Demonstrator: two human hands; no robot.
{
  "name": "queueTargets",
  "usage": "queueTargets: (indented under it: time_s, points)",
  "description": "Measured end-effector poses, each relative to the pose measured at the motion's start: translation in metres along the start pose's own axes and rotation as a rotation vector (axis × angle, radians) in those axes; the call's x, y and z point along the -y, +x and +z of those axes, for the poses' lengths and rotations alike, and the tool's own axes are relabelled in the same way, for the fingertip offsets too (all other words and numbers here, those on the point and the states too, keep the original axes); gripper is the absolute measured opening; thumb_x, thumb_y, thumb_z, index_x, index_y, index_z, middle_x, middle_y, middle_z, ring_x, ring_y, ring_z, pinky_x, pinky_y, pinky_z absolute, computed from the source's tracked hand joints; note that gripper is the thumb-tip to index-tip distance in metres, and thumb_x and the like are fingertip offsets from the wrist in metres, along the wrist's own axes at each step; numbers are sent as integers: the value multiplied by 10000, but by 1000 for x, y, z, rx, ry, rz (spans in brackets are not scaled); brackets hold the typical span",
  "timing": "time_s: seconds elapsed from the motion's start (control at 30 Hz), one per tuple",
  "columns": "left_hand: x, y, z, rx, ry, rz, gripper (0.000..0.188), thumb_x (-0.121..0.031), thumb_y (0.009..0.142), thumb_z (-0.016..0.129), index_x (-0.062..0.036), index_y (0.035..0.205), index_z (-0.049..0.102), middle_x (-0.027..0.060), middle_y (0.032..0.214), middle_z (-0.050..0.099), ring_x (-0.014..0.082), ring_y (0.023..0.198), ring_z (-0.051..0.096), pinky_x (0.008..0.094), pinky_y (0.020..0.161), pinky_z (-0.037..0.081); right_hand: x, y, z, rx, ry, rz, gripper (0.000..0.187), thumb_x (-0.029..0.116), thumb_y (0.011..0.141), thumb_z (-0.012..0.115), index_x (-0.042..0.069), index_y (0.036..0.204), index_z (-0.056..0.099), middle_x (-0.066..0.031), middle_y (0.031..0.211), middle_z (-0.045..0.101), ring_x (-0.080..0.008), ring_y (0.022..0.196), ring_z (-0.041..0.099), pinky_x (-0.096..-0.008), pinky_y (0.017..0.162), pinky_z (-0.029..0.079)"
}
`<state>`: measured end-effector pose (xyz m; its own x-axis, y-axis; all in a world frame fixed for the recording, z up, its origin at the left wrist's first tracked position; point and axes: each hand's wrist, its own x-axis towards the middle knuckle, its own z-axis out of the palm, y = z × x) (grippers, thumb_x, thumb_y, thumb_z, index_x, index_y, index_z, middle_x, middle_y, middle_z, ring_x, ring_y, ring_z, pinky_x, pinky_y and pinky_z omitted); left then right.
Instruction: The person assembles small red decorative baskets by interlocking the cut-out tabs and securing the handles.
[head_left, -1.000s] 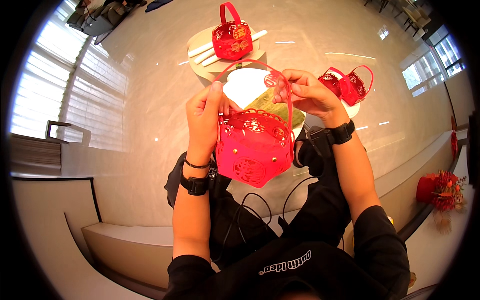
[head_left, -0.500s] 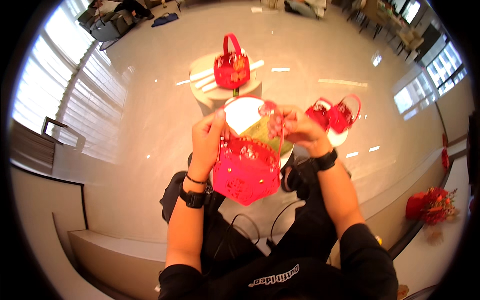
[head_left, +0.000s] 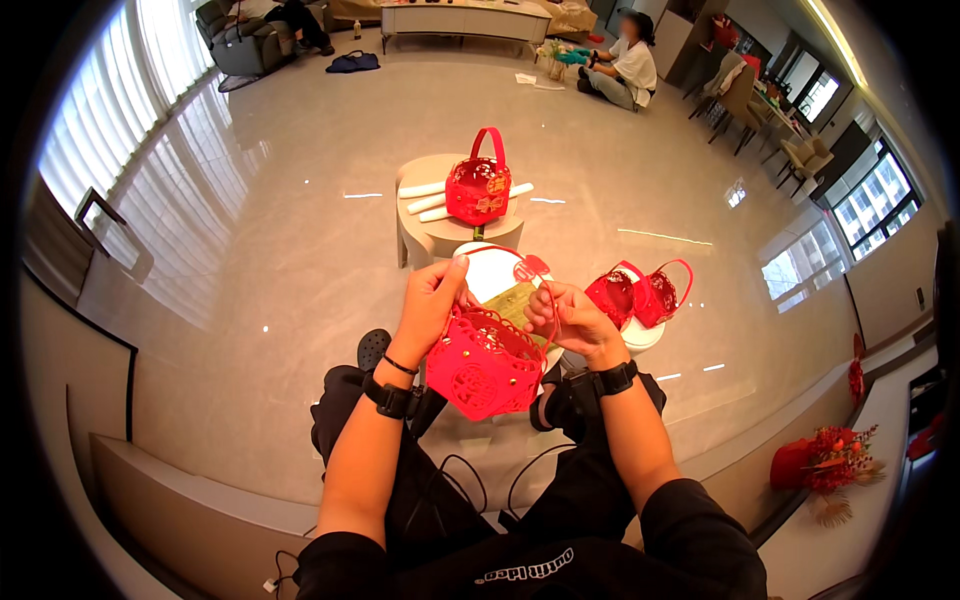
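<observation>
A red cut-out felt basket (head_left: 480,378) with gold studs hangs tilted between my hands above my lap. My left hand (head_left: 432,305) is closed on its left side, where the thin handle meets the rim. On the other side my right hand (head_left: 572,318) pinches the handle's right part, fingers curled. A small red cut-out ornament (head_left: 531,268) sits on the handle just above my right fingers. Behind the basket, a yellow-green sheet (head_left: 517,301) lies on a white round stool (head_left: 486,262), partly covered by my hands and the basket.
Another red basket (head_left: 478,193) stands beside white rolls (head_left: 425,190) on a beige round table (head_left: 413,233). Two red baskets (head_left: 655,298) rest on a white stool (head_left: 643,337) at right. A person (head_left: 630,65) sits on the floor far off. Red flowers (head_left: 835,460) stand at the right.
The view has tilted up, showing more of the far room. My right hand has come down along the handle, closer to the basket's rim. My left hand keeps its grip.
</observation>
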<state>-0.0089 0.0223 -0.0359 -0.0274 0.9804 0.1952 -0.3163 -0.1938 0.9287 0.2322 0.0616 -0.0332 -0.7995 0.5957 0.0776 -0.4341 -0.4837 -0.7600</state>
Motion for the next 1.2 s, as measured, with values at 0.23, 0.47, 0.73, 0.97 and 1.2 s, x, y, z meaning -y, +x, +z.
queueTargets:
  time_s: [0.23,0.47,0.73,0.97,1.2]
  points:
    - [-8,-9,-3,140,-4,-35,446,-304,1025,526,-20,681,535,23,619,521,129,615,604,265,609,494,-7,-21,25,-120,-78,36,311,250,847,773,51,980,575,-15,868,528,-165,870,544,-345,873,468]
    - [-26,-43,-7,132,-76,30,455,-287,1032,498,-29,658,478,39,615,488,171,613,604,287,607,498,-4,-43,64,-11,-112,70,265,173,895,723,-2,1065,618,-93,944,674,-163,866,646,-274,750,507]
    - [-50,-81,-7,134,7,38,363,-246,1027,504,-6,763,572,58,714,580,154,696,611,283,670,506,3,-66,129,-49,-129,23,310,240,842,775,68,951,543,-37,914,548,-152,883,538,-285,804,428]
    - [-137,-77,14,161,260,297,285,-215,1013,500,0,1168,603,74,1091,650,158,1034,604,315,941,460,3,-97,136,-150,-229,-267,248,225,902,718,75,1018,559,6,917,544,-98,849,527,-244,743,426]
    - [-300,-99,44,131,569,817,638,-517,1002,339,1,1340,495,153,1235,606,275,1167,574,404,1044,401,-2,-123,127,-288,-117,-318,231,192,892,721,100,1001,539,-9,910,537,-128,881,536,-303,870,441]
